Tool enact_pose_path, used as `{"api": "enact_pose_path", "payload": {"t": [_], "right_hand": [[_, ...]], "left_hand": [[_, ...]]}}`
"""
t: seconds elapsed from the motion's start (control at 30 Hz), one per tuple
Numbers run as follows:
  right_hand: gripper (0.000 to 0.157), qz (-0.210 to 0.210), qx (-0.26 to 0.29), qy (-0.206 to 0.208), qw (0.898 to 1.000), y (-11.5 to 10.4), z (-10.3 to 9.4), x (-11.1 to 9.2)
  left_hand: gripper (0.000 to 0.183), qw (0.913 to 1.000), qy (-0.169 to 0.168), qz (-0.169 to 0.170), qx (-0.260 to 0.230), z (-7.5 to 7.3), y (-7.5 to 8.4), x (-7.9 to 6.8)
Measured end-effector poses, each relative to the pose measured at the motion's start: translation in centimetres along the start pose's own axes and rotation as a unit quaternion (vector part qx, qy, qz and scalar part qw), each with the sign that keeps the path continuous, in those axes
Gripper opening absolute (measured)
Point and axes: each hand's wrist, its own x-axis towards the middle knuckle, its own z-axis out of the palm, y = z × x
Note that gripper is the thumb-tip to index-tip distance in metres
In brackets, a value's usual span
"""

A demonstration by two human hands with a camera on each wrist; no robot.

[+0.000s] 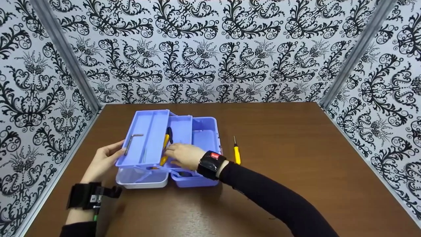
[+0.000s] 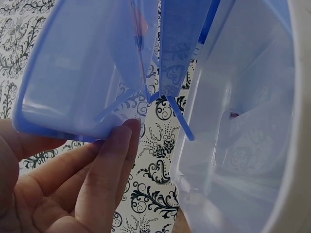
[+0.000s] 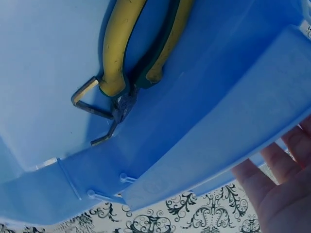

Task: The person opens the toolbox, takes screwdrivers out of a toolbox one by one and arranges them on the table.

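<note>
A lavender-blue toolbox [image 1: 204, 123] stands unfolded, its stepped trays spread leftward. My left hand [image 1: 103, 161] holds the outer left rim of the upper tray [image 1: 158, 121], thumb and fingers on either side. In the left wrist view, the left fingers [image 2: 104, 179] lie against that tray's corner. My right hand [image 1: 185, 156] reaches over the middle tray [image 1: 181, 123]. Its extended fingers [image 3: 252, 182] touch a blue tray edge in the right wrist view; the thumb is hidden there. Yellow-handled pliers [image 3: 119, 48] lie nearby beside a bent hex key [image 3: 90, 107].
Another hex key [image 1: 129, 144] lies in the upper tray. A black-handled tool [image 1: 169, 133] is in the middle tray. The whitish lid [image 1: 143, 184] spreads below the upper tray. A yellow screwdriver [image 1: 236, 153] lies on the brown table [image 1: 279, 138], right of the toolbox. Patterned walls enclose the table.
</note>
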Motion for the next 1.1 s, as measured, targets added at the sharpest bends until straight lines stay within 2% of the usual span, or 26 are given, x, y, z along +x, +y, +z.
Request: {"api": "enact_pose_path", "payload": {"t": [0.17, 0.27, 0.63, 0.93, 1.1], "right_hand": [[0.015, -0.006, -0.028, 0.034, 0.999, -0.3, 0.1, 0.3], [0.011, -0.012, -0.05, 0.046, 0.998, -0.4, 0.3, 0.5], [0.014, -0.017, -0.122, 0.024, 0.992, -0.4, 0.3, 0.9], [0.023, -0.023, -0.175, 0.042, 0.983, 0.1, -1.0, 0.4], [0.023, -0.022, -0.189, 0.064, 0.98, 1.0, -1.1, -0.5]], "left_hand": [[0.05, 1.0, 0.001, -0.001, -0.003, 0.0, 0.0, 0.0], [0.051, 0.9999, -0.002, -0.002, -0.011, 0.1, 0.0, 0.1], [0.049, 1.0, -0.002, 0.01, -0.001, 0.1, -0.1, 0.0], [0.05, 1.0, -0.005, 0.003, 0.005, -0.1, 0.0, 0.0], [0.051, 1.0, -0.005, -0.004, -0.001, -0.1, -0.1, 0.1]]}}
